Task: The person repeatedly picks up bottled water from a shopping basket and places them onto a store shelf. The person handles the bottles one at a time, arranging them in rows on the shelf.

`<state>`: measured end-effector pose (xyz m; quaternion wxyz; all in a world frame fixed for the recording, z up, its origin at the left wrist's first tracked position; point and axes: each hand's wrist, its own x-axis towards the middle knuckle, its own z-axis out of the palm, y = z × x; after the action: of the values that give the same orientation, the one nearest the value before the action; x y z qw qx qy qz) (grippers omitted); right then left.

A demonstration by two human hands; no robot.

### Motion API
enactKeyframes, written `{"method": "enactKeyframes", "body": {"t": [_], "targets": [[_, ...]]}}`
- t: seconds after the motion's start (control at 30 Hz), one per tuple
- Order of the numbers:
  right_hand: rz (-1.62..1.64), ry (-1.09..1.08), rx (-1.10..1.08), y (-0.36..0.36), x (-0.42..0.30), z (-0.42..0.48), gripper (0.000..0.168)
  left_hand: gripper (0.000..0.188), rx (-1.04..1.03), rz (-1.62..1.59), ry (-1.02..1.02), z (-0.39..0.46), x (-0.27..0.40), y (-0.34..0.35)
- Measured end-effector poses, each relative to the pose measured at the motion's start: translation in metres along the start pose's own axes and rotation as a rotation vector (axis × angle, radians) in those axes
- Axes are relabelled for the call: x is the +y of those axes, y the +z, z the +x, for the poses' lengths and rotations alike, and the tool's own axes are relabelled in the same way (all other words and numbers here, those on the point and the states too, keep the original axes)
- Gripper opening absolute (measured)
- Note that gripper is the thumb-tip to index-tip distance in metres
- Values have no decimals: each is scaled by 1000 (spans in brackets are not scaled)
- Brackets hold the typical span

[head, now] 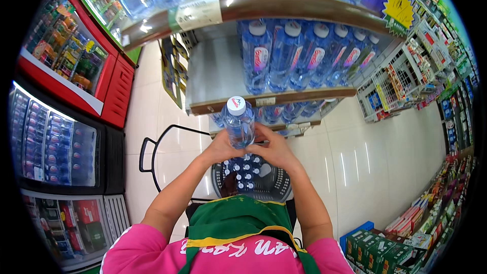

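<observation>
A large clear plastic water bottle (239, 123) with a white cap stands upright between my hands, in front of the shelf rack. My left hand (222, 147) grips its lower left side. On the other side, my right hand (274, 146) has its thumb at the bottle's base and its fingers against the lower right side. Just below my hands is a grey plastic basket (282, 185), holding several small white-capped bottles (246, 176). Ahead, more large water bottles (258, 59) stand in a row on the middle shelf (217, 64).
An upper shelf edge (296, 7) juts out above, loaded with bottles. Black metal tubing (154, 154) curves over the tiled floor at left. Drinks coolers (110, 160) line the left side. A wire display rack (395, 80) and green cartons (376, 249) stand at right.
</observation>
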<state>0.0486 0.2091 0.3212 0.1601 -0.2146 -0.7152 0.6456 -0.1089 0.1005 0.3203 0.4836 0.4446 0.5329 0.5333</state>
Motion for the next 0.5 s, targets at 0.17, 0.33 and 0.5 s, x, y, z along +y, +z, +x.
{"method": "enactKeyframes", "body": {"t": [0.17, 0.33, 0.5], "targets": [[-19, -184, 110, 26, -52, 42, 65, 63, 136, 313, 196, 22, 30, -49], [34, -328, 348, 44, -56, 89, 60, 80, 180, 347, 245, 55, 51, -79], [-272, -344, 601, 52, -55, 116, 61, 54, 262, 230, 247, 74, 60, -88]]}}
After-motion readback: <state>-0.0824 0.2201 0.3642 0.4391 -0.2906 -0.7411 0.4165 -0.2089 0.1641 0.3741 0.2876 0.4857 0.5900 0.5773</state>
